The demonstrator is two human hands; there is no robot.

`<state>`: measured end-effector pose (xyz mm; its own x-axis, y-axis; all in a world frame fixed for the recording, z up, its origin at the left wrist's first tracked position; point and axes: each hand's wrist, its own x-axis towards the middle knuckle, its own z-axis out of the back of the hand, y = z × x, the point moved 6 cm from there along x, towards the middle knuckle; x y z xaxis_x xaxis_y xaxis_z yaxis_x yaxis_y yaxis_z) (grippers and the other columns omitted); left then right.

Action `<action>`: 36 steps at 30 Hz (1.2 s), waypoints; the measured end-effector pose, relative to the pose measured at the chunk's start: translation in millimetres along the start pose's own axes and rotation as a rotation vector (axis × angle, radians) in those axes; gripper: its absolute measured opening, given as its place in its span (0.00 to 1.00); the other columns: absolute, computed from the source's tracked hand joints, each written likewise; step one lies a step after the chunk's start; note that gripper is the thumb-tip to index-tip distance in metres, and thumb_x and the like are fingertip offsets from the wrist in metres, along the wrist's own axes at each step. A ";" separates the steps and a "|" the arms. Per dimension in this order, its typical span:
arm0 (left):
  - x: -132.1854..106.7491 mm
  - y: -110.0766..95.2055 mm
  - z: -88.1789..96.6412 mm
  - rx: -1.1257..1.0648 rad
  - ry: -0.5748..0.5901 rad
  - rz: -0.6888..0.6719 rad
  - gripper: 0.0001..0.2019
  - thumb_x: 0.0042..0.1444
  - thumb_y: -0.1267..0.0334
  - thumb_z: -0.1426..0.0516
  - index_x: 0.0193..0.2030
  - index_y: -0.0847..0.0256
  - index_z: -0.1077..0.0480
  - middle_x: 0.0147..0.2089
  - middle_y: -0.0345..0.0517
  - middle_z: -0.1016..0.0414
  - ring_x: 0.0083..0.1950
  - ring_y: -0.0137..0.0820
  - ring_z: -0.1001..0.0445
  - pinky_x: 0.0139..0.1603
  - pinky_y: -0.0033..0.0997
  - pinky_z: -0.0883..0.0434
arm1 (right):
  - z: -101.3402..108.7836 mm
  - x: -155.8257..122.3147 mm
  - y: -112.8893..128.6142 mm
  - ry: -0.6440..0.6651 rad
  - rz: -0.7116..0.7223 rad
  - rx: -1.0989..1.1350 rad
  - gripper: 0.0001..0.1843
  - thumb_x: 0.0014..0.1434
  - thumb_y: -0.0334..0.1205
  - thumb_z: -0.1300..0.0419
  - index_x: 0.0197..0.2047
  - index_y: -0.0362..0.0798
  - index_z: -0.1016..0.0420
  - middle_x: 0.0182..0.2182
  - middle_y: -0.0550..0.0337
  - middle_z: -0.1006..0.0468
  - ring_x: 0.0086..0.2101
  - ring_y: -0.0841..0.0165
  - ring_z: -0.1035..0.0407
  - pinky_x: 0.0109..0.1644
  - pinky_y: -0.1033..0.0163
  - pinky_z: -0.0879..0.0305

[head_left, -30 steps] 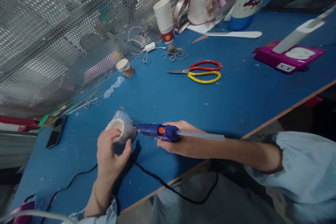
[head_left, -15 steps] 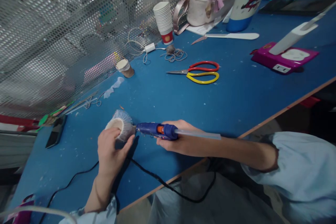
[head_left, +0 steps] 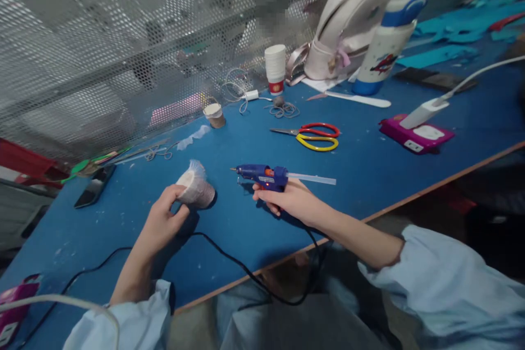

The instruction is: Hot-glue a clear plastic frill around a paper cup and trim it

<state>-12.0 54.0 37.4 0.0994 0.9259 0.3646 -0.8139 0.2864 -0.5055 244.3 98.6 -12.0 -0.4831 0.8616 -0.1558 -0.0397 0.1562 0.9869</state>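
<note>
My right hand [head_left: 297, 199] is wrapped round the handle of a blue hot glue gun [head_left: 262, 174]. Its nozzle points left, a clear glue stick [head_left: 312, 179] juts from its back, and a small red light shows on its side. With fingers and thumb, my left hand [head_left: 166, 219] grips the rim of a paper cup [head_left: 202, 194] tipped on its side, its base towards the right. White gauzy fabric [head_left: 197, 168] runs round the cup's mouth and sticks up at the far side. A gap separates the nozzle from the cup.
Red-and-yellow-handled scissors [head_left: 318, 136] lie beyond the glue gun. Further back stand a small wrapped cup [head_left: 215, 115], stacked paper cups [head_left: 275, 68] and a bottle [head_left: 379, 52]. A magenta power socket [head_left: 426, 135] is at right, a phone [head_left: 95, 186] at left. A black cord [head_left: 229, 260] crosses the front.
The glue gun has moved back from the cup, to the right, and its nozzle no longer touches it. The cup has turned in my left hand, showing more of its side. The view has shifted.
</note>
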 end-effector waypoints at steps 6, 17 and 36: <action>2.5 3.1 3.2 -0.080 -0.055 0.107 0.05 0.47 0.64 0.48 0.31 0.57 0.33 0.30 0.42 0.28 0.31 0.33 0.30 0.33 0.33 0.31 | 4.5 3.5 8.4 -0.074 0.082 0.087 0.14 0.47 0.42 0.36 0.37 0.44 0.28 0.29 0.59 0.23 0.17 0.78 0.42 0.20 0.68 0.43; 7.6 0.5 -3.2 -0.097 -0.058 -0.042 0.07 0.47 0.65 0.49 0.33 0.56 0.31 0.33 0.43 0.26 0.35 0.35 0.28 0.39 0.35 0.30 | 13.5 13.5 10.4 -0.147 0.171 0.051 0.15 0.46 0.43 0.36 0.36 0.43 0.28 0.28 0.60 0.24 0.18 0.78 0.42 0.19 0.69 0.43; 19.4 -7.6 -28.9 0.148 -0.062 -0.278 0.06 0.47 0.73 0.49 0.31 0.59 0.37 0.37 0.47 0.31 0.42 0.37 0.35 0.47 0.38 0.34 | 24.2 39.4 9.4 -0.229 0.280 -0.324 0.12 0.47 0.44 0.43 0.34 0.45 0.31 0.17 0.65 0.31 0.16 0.74 0.43 0.20 0.67 0.43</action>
<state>12.7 76.9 25.7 0.2978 0.7992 0.5220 -0.8354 0.4828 -0.2626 246.1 145.7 -9.8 -0.3106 0.9389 0.1484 -0.2238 -0.2240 0.9486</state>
